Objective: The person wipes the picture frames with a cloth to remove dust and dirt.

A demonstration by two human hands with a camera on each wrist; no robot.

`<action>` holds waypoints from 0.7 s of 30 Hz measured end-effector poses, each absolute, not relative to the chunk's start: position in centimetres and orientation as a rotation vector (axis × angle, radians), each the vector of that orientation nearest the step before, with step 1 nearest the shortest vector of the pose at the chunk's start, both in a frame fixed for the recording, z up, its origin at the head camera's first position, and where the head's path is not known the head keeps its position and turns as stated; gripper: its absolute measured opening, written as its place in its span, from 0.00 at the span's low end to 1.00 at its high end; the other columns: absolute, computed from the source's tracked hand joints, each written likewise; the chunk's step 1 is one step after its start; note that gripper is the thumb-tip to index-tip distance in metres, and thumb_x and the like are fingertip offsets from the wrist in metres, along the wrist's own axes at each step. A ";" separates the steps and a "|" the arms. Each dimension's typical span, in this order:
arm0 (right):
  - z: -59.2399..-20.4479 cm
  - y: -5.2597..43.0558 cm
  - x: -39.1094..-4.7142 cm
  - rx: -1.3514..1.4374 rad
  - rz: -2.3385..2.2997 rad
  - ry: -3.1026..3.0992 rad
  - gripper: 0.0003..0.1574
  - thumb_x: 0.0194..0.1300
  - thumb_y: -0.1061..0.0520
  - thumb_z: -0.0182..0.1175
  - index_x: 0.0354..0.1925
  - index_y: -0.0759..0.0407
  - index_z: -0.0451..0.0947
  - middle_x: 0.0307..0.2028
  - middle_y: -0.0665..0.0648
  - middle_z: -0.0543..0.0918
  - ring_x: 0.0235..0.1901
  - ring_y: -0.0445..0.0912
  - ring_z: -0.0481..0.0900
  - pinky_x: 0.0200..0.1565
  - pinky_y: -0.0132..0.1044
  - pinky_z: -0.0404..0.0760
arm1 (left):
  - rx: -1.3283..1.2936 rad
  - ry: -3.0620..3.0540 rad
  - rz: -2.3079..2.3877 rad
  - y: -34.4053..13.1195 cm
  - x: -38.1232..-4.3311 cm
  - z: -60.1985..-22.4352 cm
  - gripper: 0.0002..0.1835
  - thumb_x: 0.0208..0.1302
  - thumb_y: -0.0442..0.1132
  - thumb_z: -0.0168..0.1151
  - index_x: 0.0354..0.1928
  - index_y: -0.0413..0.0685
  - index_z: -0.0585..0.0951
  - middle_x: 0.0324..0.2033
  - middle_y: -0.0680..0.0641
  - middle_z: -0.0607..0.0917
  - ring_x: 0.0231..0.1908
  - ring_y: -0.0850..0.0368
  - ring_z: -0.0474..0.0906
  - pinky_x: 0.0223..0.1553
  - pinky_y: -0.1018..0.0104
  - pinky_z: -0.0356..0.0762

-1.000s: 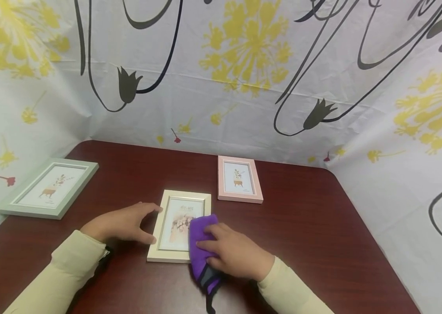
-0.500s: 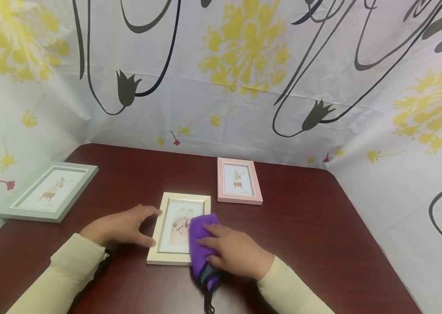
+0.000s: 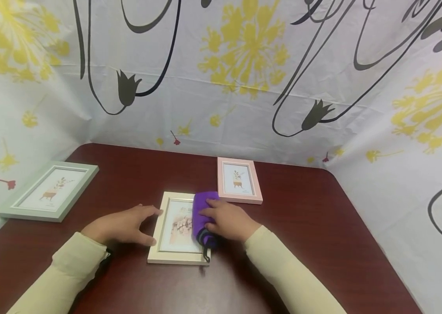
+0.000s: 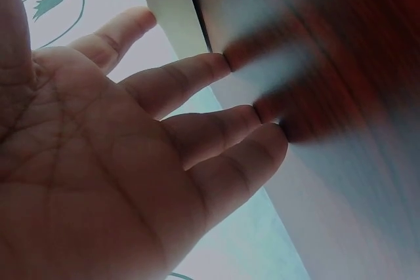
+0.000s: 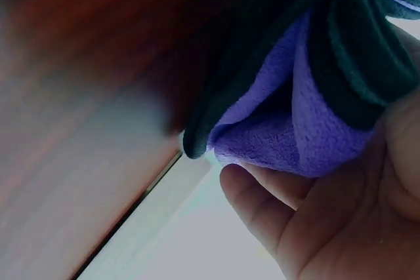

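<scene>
A cream picture frame with a flower print lies face up on the dark red table. My left hand is at its left side, thumb and fingertips spread at the border. In the left wrist view that hand's fingers reach out nearly straight, with nothing in the palm. My right hand holds a folded purple cloth with dark edging over the frame's right side, hiding much of that border. Seen from the right wrist, the cloth is bunched against the palm and fingers of the right hand.
A pink picture frame lies behind the right hand, its lower left corner close to the cloth. A green picture frame is at the table's left edge. Patterned white sheeting surrounds the table's back and sides.
My right hand has moved away from me with the cloth, from the frame's lower right part up to its upper right corner. The left hand stays in place.
</scene>
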State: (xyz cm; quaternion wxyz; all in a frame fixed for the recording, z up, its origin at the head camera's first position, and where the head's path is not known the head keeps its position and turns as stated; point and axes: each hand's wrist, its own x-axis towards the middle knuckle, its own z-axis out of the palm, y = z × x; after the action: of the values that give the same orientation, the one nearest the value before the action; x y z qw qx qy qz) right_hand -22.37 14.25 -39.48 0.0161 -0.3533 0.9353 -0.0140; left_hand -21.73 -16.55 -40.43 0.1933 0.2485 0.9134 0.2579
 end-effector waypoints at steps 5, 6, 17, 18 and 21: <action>-39.5 14.3 -24.0 -1.044 -0.155 2.872 0.24 0.68 0.50 0.60 0.61 0.51 0.80 0.68 0.63 0.70 0.63 0.55 0.73 0.61 0.46 0.74 | 0.706 2.552 0.708 -16.6 -21.7 -40.2 0.45 0.53 0.54 0.76 0.69 0.44 0.69 0.67 0.39 0.70 0.70 0.27 0.53 0.66 0.36 0.57; -39.5 14.3 -24.2 -1.029 -0.182 2.863 0.24 0.68 0.51 0.60 0.62 0.51 0.79 0.68 0.63 0.69 0.64 0.55 0.73 0.61 0.45 0.73 | 0.708 2.551 0.705 -16.6 -21.8 -40.2 0.45 0.53 0.54 0.76 0.69 0.44 0.69 0.67 0.40 0.70 0.70 0.27 0.53 0.66 0.36 0.57; -39.4 14.3 -24.4 -1.043 -0.290 2.837 0.24 0.67 0.53 0.62 0.60 0.55 0.80 0.66 0.65 0.71 0.65 0.57 0.70 0.63 0.48 0.71 | 0.691 2.551 0.730 -16.7 -21.9 -40.6 0.44 0.52 0.54 0.77 0.68 0.44 0.70 0.67 0.39 0.70 0.70 0.27 0.52 0.66 0.36 0.57; -39.4 14.3 -24.4 -1.050 -0.296 2.837 0.24 0.67 0.54 0.62 0.60 0.55 0.80 0.66 0.65 0.72 0.65 0.57 0.71 0.63 0.49 0.71 | 0.686 2.553 0.736 -16.7 -21.9 -40.7 0.44 0.52 0.53 0.77 0.68 0.44 0.70 0.67 0.39 0.70 0.70 0.27 0.52 0.66 0.36 0.56; -39.6 14.4 -24.3 -1.056 -0.306 2.847 0.24 0.66 0.54 0.62 0.60 0.55 0.80 0.65 0.66 0.72 0.64 0.58 0.72 0.62 0.48 0.72 | 0.682 2.550 0.756 -16.6 -22.0 -40.7 0.44 0.51 0.53 0.77 0.67 0.43 0.70 0.66 0.39 0.71 0.70 0.28 0.53 0.67 0.36 0.56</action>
State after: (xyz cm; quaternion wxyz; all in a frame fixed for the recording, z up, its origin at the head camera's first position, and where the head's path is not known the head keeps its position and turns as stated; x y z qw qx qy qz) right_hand -24.25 14.41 -39.60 0.0449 -0.3458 0.9319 -0.1001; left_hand -22.01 -16.59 -40.73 0.1964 0.2436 0.9106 0.2701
